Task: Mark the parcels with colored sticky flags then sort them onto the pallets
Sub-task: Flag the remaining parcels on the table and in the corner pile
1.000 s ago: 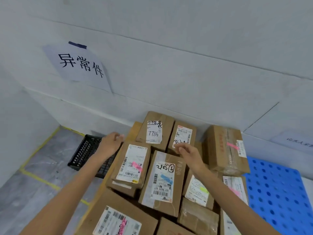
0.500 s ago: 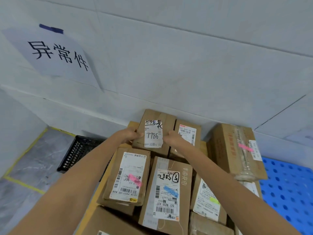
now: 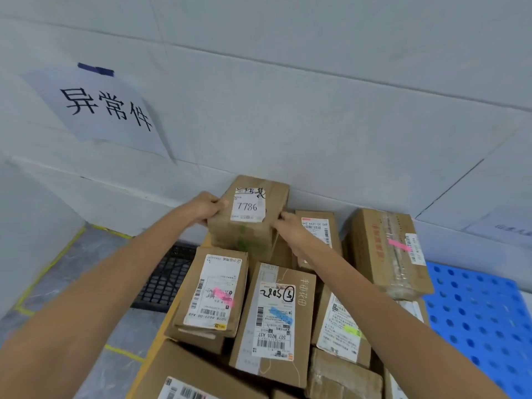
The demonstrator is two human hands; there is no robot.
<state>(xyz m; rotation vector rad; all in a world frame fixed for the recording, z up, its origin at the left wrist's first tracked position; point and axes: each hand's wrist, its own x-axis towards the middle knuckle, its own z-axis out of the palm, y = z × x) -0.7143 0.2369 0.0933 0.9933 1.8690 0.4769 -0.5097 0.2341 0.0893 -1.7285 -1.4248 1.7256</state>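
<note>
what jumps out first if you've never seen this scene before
Both hands, left hand and right hand, grip the sides of the parcel marked 7786, raised at the back of the heap against the wall. Below it lie parcels with bright flags: a pink flag, a blue flag and a yellow-green flag. A paper sign with bold black characters hangs upper left, and a blue pallet sits right.

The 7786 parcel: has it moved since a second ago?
Yes. The 7786 parcel, gripped by left hand and right hand, has lifted and tilted, rising above its neighbour parcel.
</note>
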